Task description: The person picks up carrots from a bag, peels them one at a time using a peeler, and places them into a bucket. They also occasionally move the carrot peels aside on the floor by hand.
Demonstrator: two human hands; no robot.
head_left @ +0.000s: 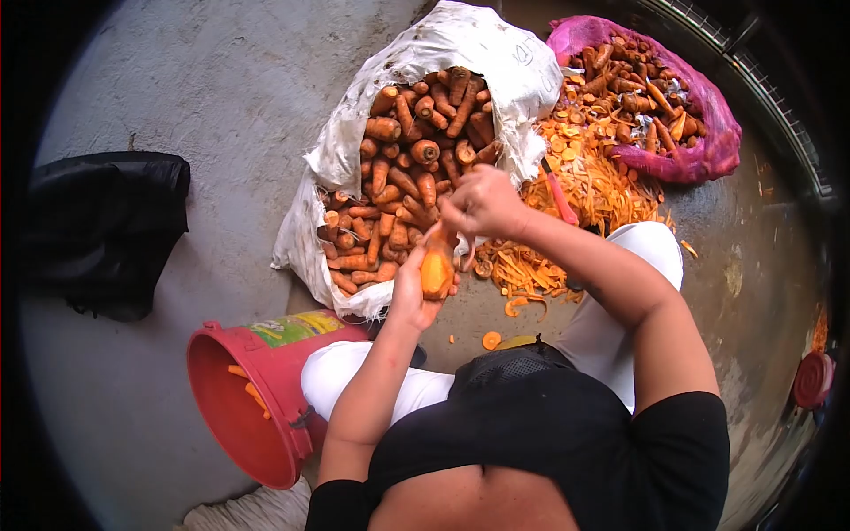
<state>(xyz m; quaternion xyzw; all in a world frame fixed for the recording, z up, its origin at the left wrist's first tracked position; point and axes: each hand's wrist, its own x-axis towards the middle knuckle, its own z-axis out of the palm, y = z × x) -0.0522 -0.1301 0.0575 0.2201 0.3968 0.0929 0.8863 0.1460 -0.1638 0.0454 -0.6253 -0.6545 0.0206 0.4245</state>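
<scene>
My left hand [416, 290] is wrapped round a carrot [436, 273], held upright, its lower part peeled to bright orange. Closed in a fist, my right hand [485, 203] is at the carrot's upper end, slightly blurred. A thin pinkish strip shows just below this hand; what the fingers grip cannot be made out. Behind both hands lies a white sack [456, 35], opened wide and full of unpeeled carrots [416, 168]. To the right, a knife with a pink handle [561, 200] rests on a heap of orange peelings [593, 168].
A red bucket [288, 389] lies tipped at lower left, with a few peeled carrots [252, 389] inside. A pink mesh sack [722, 142] of carrot pieces stands at upper right. A black bag [111, 230] is on the left floor, and a carrot slice [491, 340] lies near my legs.
</scene>
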